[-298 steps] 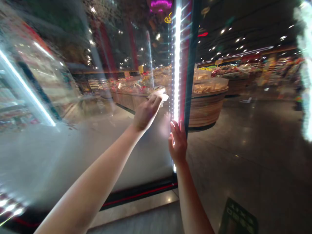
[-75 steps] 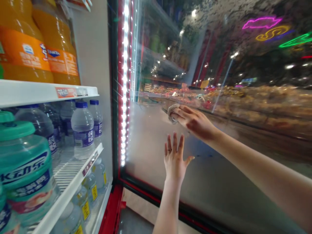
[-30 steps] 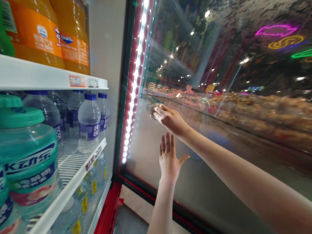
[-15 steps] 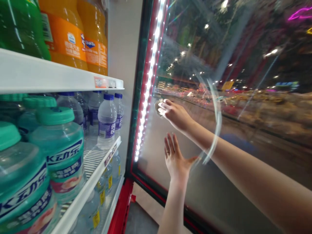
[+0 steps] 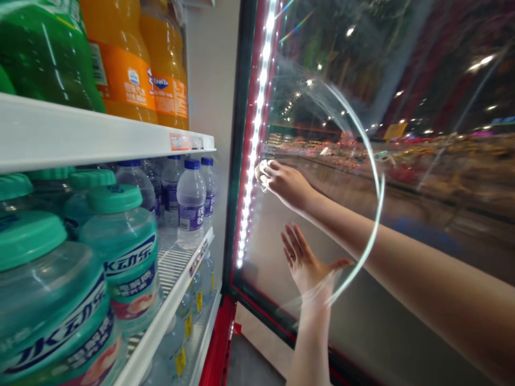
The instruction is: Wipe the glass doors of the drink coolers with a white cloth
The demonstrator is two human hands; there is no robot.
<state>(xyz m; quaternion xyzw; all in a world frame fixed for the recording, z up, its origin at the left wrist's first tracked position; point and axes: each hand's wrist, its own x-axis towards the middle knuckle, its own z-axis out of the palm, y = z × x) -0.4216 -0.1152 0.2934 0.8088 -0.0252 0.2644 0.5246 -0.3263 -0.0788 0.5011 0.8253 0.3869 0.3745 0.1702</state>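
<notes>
My right hand (image 5: 287,185) is closed on a small, pale, crumpled cloth (image 5: 263,174) and presses it to the glass door (image 5: 402,316), beside the lit strip at its edge. Lower down, my left hand (image 5: 308,265) is spread against or close to the glass, fingers apart and a ring on one of them. It holds nothing. A bright curved streak (image 5: 380,206) crosses in front of my right forearm; what makes it I cannot tell. Part of the cloth is hidden by my fingers.
On the left, white cooler shelves (image 5: 100,145) carry orange soda bottles (image 5: 120,75), teal-capped drink bottles (image 5: 124,252) and purple-labelled water bottles (image 5: 192,198). A bright LED strip (image 5: 255,128) runs down the dark door frame (image 5: 237,161). Blurred store goods show through the glass.
The view has shifted, so shelves and door sit further right. My right hand and the cloth are nearer the LED strip. My left hand stays spread low on the door.
</notes>
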